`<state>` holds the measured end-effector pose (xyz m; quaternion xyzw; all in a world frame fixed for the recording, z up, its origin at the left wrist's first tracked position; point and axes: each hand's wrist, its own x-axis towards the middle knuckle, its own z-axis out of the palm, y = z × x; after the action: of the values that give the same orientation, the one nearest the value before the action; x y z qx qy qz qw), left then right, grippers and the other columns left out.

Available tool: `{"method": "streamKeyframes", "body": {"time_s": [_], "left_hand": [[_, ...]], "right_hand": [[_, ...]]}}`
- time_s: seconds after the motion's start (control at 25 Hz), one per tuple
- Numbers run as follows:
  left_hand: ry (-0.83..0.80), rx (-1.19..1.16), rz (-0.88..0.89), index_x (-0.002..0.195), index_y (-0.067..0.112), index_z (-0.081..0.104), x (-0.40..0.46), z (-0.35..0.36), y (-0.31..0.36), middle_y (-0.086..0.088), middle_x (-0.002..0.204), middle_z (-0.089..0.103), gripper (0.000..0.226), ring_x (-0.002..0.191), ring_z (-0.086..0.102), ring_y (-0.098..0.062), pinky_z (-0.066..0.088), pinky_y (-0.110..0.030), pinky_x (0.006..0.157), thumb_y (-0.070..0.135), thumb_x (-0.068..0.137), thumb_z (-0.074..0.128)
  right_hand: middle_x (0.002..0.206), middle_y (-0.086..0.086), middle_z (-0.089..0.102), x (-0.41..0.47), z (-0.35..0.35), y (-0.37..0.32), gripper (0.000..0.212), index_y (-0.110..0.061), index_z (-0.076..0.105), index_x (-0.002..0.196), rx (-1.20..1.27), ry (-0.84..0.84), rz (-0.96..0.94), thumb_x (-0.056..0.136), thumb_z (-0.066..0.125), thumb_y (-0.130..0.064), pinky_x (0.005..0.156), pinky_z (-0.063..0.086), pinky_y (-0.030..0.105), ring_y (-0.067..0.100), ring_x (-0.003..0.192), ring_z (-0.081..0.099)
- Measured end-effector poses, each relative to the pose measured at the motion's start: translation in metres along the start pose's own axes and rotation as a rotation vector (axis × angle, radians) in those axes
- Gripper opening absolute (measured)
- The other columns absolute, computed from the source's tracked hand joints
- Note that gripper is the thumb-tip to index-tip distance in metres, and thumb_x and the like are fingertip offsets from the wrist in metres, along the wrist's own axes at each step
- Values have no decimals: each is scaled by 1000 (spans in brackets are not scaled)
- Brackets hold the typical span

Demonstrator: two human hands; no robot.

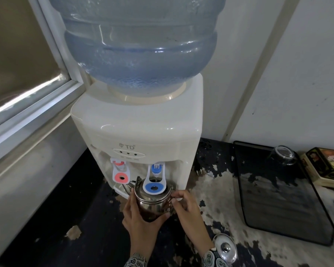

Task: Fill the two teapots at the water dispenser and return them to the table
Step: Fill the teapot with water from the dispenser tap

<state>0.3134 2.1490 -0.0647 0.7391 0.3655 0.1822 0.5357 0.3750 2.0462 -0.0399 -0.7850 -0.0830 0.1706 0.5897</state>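
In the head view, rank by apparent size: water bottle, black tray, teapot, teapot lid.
1. water bottle
2. black tray
3. teapot
4. teapot lid, though it lies nearer the camera, so its true size against the teapot is unsure.

Small pantry or tea corner, likely in an office or home; cannot tell which. Countertop water dispenser [141, 132] with big blue water bottle [141, 41] on top, red and blue taps, stands in a wall corner beside a window frame [52, 54]. Dark tabletop [96, 228] with badly peeling surface. Black tray [278, 199] carries an upturned glass [282, 155]; decorated tin box [328, 166] beside it. Plain white walls.
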Motion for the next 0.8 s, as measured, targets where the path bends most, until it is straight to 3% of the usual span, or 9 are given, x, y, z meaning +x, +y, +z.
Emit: {"method": "streamKeyframes", "body": {"time_s": [0.32,0.8], "left_hand": [[-14,1,2,142,39,17,1,-1,-1,-3,142,24,122,132,21,-27,22,-52,112,28,45,91],[-10,17,0,143,34,20,3,1,-3,-6,142,24,121,132,21,-28,19,-51,113,25,45,91]], "right_hand": [[103,4,58,2,0,3,17,-24,58,90,4,11,-19,89,55,-8,83,51,32,21,83,60],[104,4,58,2,-1,6,16,-22,59,93,1,8,-15,88,55,-7,79,49,24,21,82,59]]}}
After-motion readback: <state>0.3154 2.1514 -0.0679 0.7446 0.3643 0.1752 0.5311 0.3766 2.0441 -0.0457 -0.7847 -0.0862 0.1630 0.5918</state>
